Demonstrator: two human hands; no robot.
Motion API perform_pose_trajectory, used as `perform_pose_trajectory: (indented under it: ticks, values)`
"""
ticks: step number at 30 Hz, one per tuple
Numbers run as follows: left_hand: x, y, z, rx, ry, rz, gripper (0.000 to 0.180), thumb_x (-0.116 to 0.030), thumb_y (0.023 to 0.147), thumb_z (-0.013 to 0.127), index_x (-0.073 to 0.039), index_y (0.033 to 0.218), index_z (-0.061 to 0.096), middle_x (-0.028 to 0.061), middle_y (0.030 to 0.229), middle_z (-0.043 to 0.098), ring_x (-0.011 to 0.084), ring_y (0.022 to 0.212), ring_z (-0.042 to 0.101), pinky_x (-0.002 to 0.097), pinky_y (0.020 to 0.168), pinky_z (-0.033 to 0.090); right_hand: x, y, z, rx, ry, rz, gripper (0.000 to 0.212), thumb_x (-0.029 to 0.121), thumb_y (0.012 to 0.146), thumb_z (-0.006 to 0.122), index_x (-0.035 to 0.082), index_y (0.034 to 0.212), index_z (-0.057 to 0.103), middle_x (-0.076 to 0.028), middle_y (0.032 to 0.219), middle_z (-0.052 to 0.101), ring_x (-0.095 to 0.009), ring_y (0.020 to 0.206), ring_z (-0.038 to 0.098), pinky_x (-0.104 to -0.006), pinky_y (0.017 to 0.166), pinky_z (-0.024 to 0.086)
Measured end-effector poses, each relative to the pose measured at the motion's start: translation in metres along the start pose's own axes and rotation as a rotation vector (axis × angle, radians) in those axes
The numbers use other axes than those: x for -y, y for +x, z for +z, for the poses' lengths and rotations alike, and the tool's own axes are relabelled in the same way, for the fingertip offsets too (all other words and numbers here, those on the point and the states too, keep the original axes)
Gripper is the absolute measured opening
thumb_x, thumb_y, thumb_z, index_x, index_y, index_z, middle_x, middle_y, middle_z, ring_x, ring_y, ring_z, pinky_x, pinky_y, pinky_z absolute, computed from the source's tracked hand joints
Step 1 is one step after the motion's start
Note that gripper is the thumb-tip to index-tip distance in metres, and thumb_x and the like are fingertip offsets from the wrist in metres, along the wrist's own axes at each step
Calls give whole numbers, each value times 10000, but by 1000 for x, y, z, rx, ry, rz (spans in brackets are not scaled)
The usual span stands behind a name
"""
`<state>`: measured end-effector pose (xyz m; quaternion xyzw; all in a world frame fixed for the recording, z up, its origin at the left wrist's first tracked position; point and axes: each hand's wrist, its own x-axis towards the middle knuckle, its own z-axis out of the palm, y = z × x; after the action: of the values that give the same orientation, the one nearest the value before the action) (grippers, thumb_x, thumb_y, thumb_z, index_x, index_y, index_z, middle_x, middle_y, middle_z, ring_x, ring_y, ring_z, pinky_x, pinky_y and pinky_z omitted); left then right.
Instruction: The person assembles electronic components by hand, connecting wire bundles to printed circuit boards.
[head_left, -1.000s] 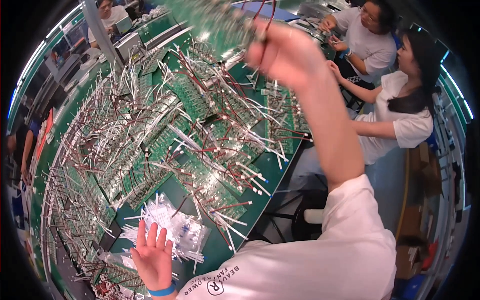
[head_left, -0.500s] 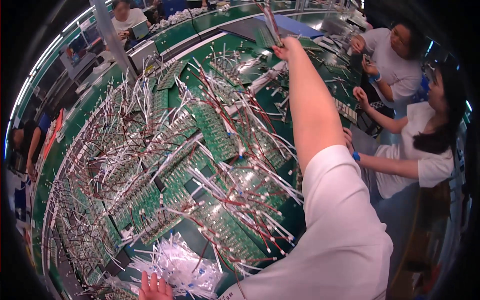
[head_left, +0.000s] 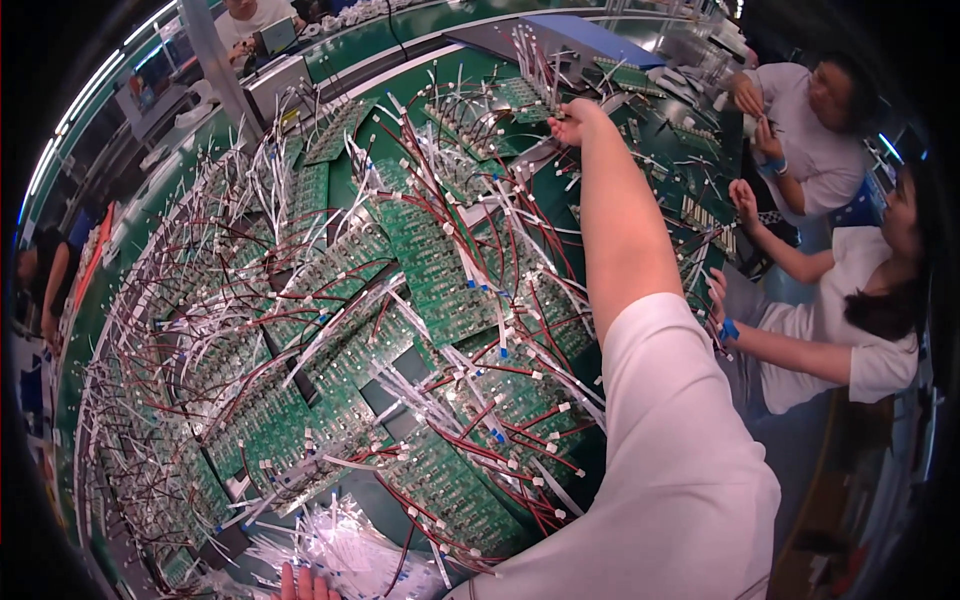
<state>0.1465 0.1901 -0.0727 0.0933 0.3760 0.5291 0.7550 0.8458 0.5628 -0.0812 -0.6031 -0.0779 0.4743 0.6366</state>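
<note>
My right arm stretches to the far side of the table, where my right hand [head_left: 577, 122] has its fingers curled at the right edge of a green circuit board [head_left: 522, 97]. White wires stand up from that board, and it lies low over the table among other boards. Only the fingertips of my left hand [head_left: 305, 584] show at the lower edge, straight and slightly apart, holding nothing visible. Just beyond them is a clear plastic bag [head_left: 352, 548] with white cables around it. Several wired circuit boards [head_left: 430, 270] lie overlapping between my hands.
Red, black and white wires [head_left: 500, 432] tangle over the boards. A metal post [head_left: 218, 75] rises at the far left. Two people [head_left: 805, 130] work at the right side of the table, and another person [head_left: 245, 25] sits beyond it. A blue panel [head_left: 590, 40] lies at the back.
My right hand has come down with the circuit board, which was raised with its wires blurred. My left hand shows less at the lower edge, and the whole view has shifted a little.
</note>
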Motion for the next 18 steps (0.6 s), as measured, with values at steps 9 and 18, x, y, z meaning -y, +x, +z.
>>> perform_pose_trajectory:
  ticks: [9,18]
  values:
    - [0,-1,-2,-54,-8,2,536,-357,846,457,-40,1274,393,151,1205,499,288,1102,469,435,947,354,-20,22,12,68,-129,119,164,187,935,325,71,918,440,-96,775,495,-201,637,500,-324,565,435]
    - [1,1,1,-90,-29,7,525,-349,839,458,-36,1258,409,146,1197,505,287,1100,472,437,947,354,-41,13,33,-105,-194,-145,166,65,861,372,46,1004,452,-136,897,513,-253,673,579,-350,496,463]
